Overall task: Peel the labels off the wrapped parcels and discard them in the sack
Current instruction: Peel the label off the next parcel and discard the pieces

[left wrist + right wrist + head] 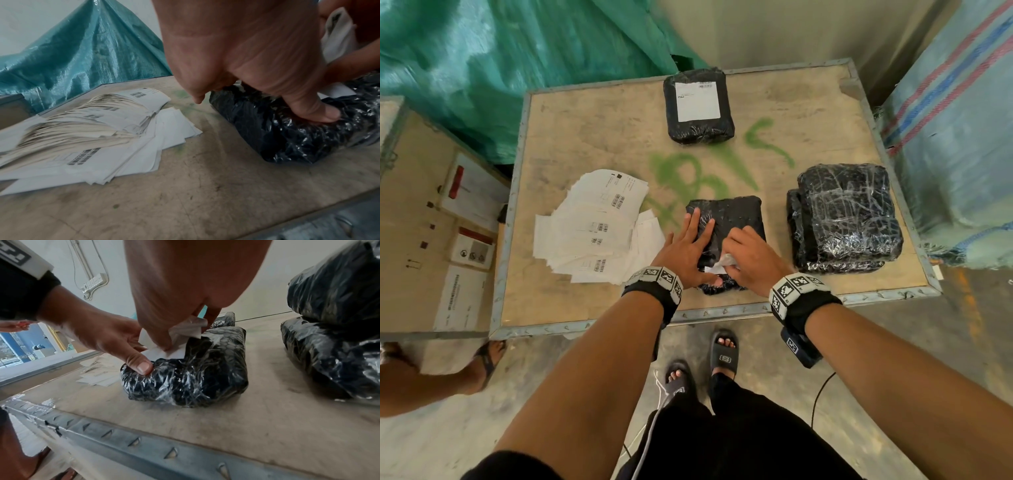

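A black film-wrapped parcel (pixel 736 219) (pixel 287 129) (pixel 195 369) lies near the front edge of the wooden crate top (pixel 592 137). My left hand (pixel 688 246) (pixel 257 65) (pixel 98 335) lies flat on it with straight fingers, thumb pressing its near end. My right hand (pixel 750 257) (pixel 185 288) pinches the white label (pixel 724 263) (pixel 185 332) (pixel 337 32), which is crumpled and lifted from the film, its near strip still stuck. A labelled parcel (pixel 698 106) sits at the back. Two bare parcels (pixel 846 219) (pixel 333 321) are stacked at the right.
A heap of white labels with barcodes (pixel 599 229) (pixel 92 129) lies left of the parcel. A green tarp (pixel 500 68) hangs behind, a woven sack (pixel 955 137) stands at the right. Another crate (pixel 431 222) and another person's foot (pixel 486 363) are at the left.
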A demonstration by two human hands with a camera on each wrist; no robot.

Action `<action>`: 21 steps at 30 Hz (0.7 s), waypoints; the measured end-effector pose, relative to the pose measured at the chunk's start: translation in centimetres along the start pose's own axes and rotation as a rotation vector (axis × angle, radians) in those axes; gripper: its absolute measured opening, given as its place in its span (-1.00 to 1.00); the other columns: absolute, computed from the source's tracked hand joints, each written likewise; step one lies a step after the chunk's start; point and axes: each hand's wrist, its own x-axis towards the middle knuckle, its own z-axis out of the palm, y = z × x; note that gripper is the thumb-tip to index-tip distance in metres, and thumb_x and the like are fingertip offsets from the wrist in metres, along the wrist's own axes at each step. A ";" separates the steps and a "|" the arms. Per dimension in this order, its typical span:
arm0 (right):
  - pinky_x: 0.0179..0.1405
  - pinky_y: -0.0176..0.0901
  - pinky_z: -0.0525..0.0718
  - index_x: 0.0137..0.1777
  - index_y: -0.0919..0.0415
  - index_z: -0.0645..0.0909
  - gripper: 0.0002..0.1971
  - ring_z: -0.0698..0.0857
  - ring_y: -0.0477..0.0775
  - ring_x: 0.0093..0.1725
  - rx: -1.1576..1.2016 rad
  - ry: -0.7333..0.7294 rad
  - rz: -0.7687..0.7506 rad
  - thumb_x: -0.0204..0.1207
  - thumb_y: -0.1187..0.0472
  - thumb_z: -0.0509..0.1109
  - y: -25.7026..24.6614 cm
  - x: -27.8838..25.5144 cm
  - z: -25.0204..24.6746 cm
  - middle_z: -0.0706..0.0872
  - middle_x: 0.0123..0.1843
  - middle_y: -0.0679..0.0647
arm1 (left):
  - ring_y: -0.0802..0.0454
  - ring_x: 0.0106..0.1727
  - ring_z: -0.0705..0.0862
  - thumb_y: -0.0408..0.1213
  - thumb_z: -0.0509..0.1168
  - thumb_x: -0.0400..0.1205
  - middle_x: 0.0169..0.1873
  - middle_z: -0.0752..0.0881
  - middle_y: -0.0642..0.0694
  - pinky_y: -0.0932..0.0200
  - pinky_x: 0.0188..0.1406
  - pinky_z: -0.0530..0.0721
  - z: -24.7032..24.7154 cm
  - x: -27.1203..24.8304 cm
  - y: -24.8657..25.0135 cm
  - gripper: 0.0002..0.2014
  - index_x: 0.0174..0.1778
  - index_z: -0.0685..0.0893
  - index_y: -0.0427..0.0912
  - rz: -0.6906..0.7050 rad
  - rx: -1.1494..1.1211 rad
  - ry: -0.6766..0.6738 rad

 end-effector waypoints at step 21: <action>-0.11 -0.02 0.61 -0.25 0.03 0.55 -0.83 0.57 0.04 -0.10 0.250 -0.246 0.086 0.44 0.25 0.48 0.9 0.6 -2.4 0.55 -0.06 0.03 | -0.12 0.70 -0.46 0.37 0.43 0.43 0.65 -0.58 -0.07 -0.41 0.69 0.02 0.2 0.3 -0.2 0.26 0.73 -0.37 0.08 -0.005 -0.076 -0.023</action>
